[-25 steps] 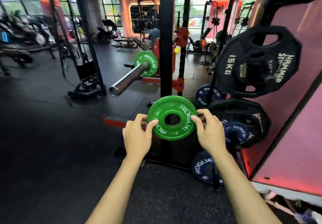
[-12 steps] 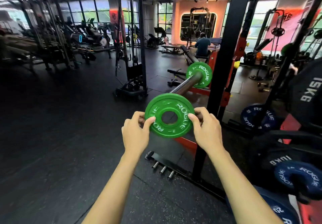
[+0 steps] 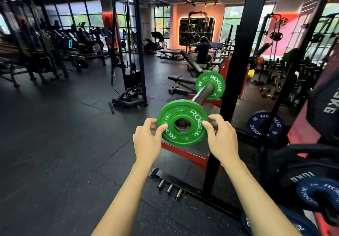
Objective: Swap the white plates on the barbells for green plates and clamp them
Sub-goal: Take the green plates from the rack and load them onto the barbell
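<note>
Gripping the green plate (image 3: 183,122) by opposite rim edges, left hand (image 3: 146,141) and right hand (image 3: 221,140) line its rigid, dense, smooth disc up at the barbell sleeve (image 3: 202,94) tip.

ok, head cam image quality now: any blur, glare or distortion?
Head view: the held green plate and both hands, left hand, right hand, are sharp; wide-angle bending leans the rack upright; windows are blown out; right-edge black plates are soft.
</note>
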